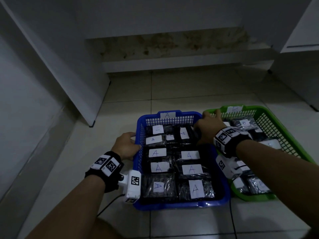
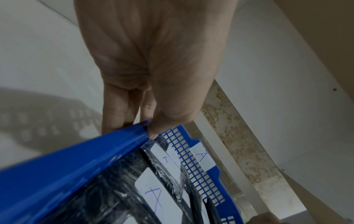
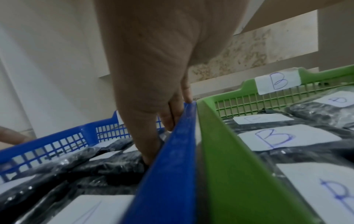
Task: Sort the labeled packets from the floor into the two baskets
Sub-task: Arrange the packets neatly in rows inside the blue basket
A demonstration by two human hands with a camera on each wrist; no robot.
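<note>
The blue basket, tagged A, sits on the tiled floor and holds several black packets with A labels. Touching its right side is the green basket, tagged B, with B-labelled packets. My left hand grips the blue basket's left rim, thumb inside and fingers outside. My right hand grips the blue basket's right rim. Its thumb is inside and its fingers lie over the edge beside the green basket. B packets lie flat there.
A white panel slants down to the floor on the left. A low step with a stained wall above it runs across the back. A white cabinet stands at the right. A black cable trails over the tiles in front.
</note>
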